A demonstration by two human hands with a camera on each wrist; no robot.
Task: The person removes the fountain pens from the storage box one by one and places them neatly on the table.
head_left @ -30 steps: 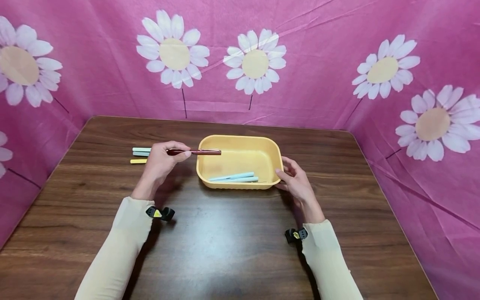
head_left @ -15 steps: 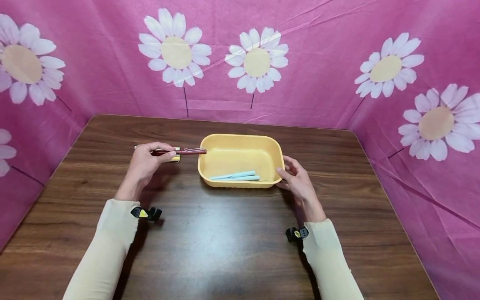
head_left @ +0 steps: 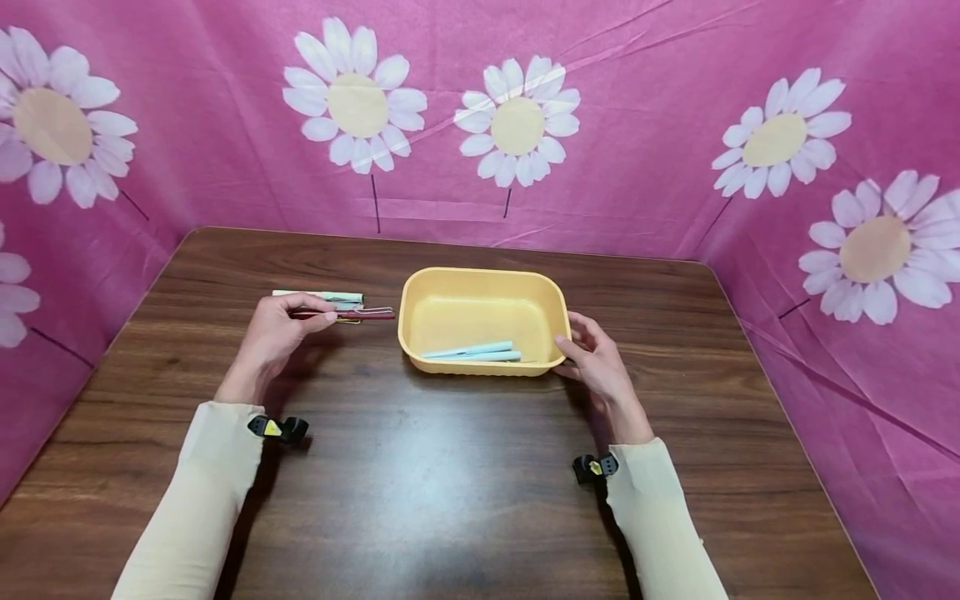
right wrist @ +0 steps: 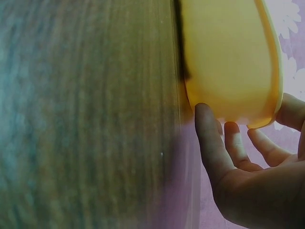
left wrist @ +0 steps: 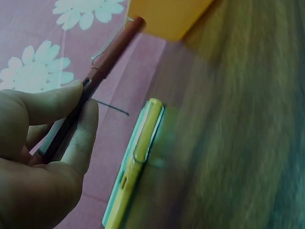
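Observation:
My left hand [head_left: 273, 337] pinches a dark red pen [head_left: 371, 314] between thumb and fingers, its clip end pointing right, just short of the bin. Close behind it on the table lie a pale green pen [head_left: 341, 296], a light blue one mostly hidden, and a yellow pen [left wrist: 147, 129], clearest in the left wrist view. A yellow plastic bin [head_left: 487, 312] stands at the table's middle, with two light blue pens [head_left: 480, 350] along its front wall. At its right end my right hand [head_left: 596, 362] holds it, thumb over the rim and fingers against the outer wall.
A brown wood-grain table [head_left: 427, 483] spreads out beneath everything. Behind it and at both sides hangs a pink cloth [head_left: 615, 167] printed with white daisies. Each wrist carries a small black camera [head_left: 277, 428].
My left hand has moved left and slightly down with the red pen, whose tip was over the bin and is now left of it. The right hand keeps its hold on the bin.

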